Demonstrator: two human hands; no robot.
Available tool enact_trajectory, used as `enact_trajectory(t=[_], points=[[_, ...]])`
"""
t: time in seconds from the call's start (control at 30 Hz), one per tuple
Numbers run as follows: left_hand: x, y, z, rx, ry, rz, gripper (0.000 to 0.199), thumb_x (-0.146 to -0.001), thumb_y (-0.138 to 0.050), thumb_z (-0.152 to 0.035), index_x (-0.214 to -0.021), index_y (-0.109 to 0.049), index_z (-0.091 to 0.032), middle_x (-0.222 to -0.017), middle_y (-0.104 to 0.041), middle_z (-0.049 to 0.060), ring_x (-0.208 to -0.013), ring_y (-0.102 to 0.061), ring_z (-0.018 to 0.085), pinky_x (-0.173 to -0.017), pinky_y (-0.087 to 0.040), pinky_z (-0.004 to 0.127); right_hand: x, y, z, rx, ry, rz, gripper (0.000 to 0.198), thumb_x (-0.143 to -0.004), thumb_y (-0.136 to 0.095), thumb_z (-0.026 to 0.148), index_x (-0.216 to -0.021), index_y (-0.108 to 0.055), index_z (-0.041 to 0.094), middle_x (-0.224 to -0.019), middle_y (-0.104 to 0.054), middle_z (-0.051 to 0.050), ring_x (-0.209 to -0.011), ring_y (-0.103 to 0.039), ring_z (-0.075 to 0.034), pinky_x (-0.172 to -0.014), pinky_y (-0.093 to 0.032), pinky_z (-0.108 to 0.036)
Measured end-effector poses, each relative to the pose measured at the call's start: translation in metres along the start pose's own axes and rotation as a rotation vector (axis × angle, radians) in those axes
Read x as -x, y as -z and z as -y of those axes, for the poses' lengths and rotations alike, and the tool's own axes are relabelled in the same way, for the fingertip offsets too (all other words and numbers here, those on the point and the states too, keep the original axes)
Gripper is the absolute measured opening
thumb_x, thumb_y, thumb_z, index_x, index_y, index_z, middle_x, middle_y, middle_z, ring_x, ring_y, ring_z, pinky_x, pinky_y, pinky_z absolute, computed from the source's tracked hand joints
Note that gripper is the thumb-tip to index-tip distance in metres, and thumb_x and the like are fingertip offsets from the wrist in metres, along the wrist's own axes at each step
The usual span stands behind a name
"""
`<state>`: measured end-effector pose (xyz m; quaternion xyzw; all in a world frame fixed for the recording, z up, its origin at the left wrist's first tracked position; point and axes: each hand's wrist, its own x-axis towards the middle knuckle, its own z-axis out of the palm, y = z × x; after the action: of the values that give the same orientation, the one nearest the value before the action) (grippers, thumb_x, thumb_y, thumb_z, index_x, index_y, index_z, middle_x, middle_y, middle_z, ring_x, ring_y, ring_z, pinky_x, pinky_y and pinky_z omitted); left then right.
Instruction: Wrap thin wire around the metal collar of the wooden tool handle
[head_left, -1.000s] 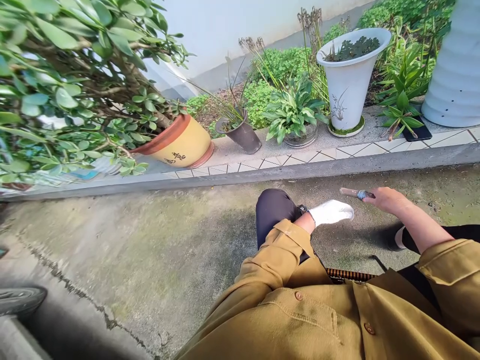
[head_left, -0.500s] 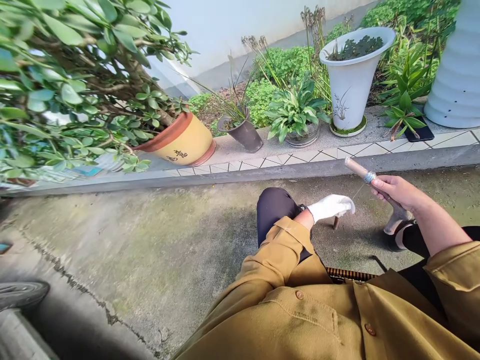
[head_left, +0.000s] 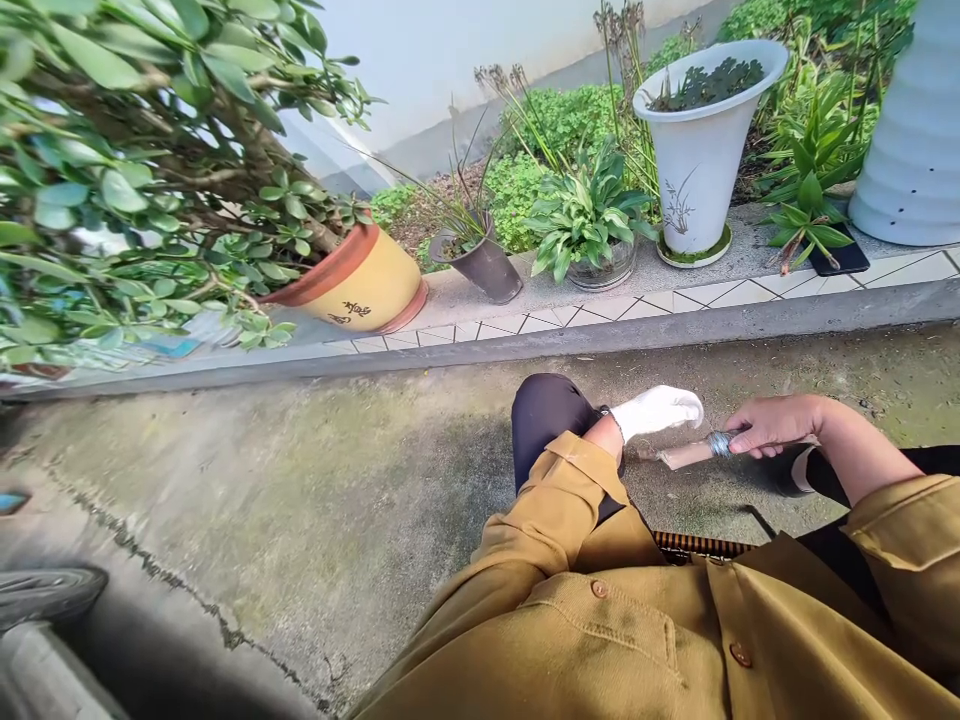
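Note:
My right hand [head_left: 776,425] is wrapped around a wooden stick [head_left: 686,456], whose pale end points left. Silvery wire [head_left: 720,444] is coiled around the stick just in front of my fingers. My left hand [head_left: 660,412], in a white glove, is closed just above and left of the stick's end. It pinches the free end of the wire; the fingertips are turned away and the strand between the hands hardly shows now. The rest of the stick is hidden behind my right hand and wrist.
Ahead runs a low tiled ledge [head_left: 480,345] with a yellow pot [head_left: 375,285], a dark tilted pot [head_left: 491,272], a leafy plant [head_left: 592,220], a white pot [head_left: 697,180] and a phone [head_left: 840,255]. A wheel [head_left: 49,592] stands at lower left on the concrete.
My right hand has swung the stick down and round, from pointing up-left to pointing left below the glove. My gloved left hand has stayed nearly in place.

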<state>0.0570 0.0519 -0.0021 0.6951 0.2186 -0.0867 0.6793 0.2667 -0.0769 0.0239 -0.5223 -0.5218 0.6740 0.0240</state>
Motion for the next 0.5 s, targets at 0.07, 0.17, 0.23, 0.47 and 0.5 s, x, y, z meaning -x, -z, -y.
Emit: enact_trajectory(t=[0.07, 0.17, 0.23, 0.47, 0.5], points=[[-0.004, 0.001, 0.008, 0.015, -0.019, -0.037, 0.019, -0.090, -0.066, -0.031, -0.087, -0.067, -0.012, -0.081, -0.064, 0.003, -0.070, -0.050, 0.011, -0.070, -0.043, 0.024, 0.011, 0.002, 0.006, -0.100, 0.162, -0.059, 0.058, -0.070, -0.073, 0.077, -0.077, -0.066, 0.020, -0.069, -0.062, -0.001, -0.058, -0.052, -0.014, -0.058, -0.042, -0.029], [-0.011, 0.001, 0.023, 0.043, -0.093, -0.045, 0.024, -0.095, -0.058, -0.035, -0.091, -0.067, -0.013, -0.071, -0.057, 0.000, -0.063, -0.047, 0.010, -0.063, -0.040, 0.024, 0.020, 0.008, 0.008, -0.207, 0.304, -0.376, 0.062, -0.077, -0.063, 0.082, -0.077, -0.062, 0.020, -0.071, -0.058, -0.001, -0.061, -0.050, -0.014, -0.060, -0.043, -0.028], [-0.013, -0.003, 0.030, 0.030, -0.144, 0.025, 0.025, -0.097, -0.055, -0.035, -0.091, -0.066, -0.013, -0.070, -0.056, 0.000, -0.061, -0.045, 0.010, -0.061, -0.037, 0.023, 0.016, 0.012, 0.004, -0.254, 0.294, -0.588, 0.063, -0.078, -0.058, 0.084, -0.073, -0.058, 0.021, -0.069, -0.056, -0.002, -0.062, -0.049, -0.015, -0.061, -0.044, -0.029], [-0.002, -0.011, 0.007, -0.004, -0.079, 0.166, 0.020, -0.096, -0.059, -0.026, -0.086, -0.067, -0.011, -0.082, -0.065, 0.004, -0.066, -0.050, 0.009, -0.068, -0.042, 0.024, -0.018, 0.022, -0.022, 0.196, -0.237, -0.882, 0.036, -0.084, -0.061, 0.059, -0.080, -0.063, 0.022, -0.071, -0.065, -0.008, -0.066, -0.061, -0.022, -0.060, -0.042, -0.032], [0.000, -0.009, 0.003, -0.010, -0.059, 0.110, 0.018, -0.095, -0.061, -0.024, -0.085, -0.067, -0.010, -0.084, -0.067, 0.005, -0.068, -0.051, 0.009, -0.069, -0.042, 0.024, -0.019, 0.021, -0.024, 0.275, -0.277, -0.795, 0.033, -0.083, -0.063, 0.055, -0.080, -0.064, 0.022, -0.070, -0.066, -0.008, -0.065, -0.062, -0.022, -0.060, -0.042, -0.032]])
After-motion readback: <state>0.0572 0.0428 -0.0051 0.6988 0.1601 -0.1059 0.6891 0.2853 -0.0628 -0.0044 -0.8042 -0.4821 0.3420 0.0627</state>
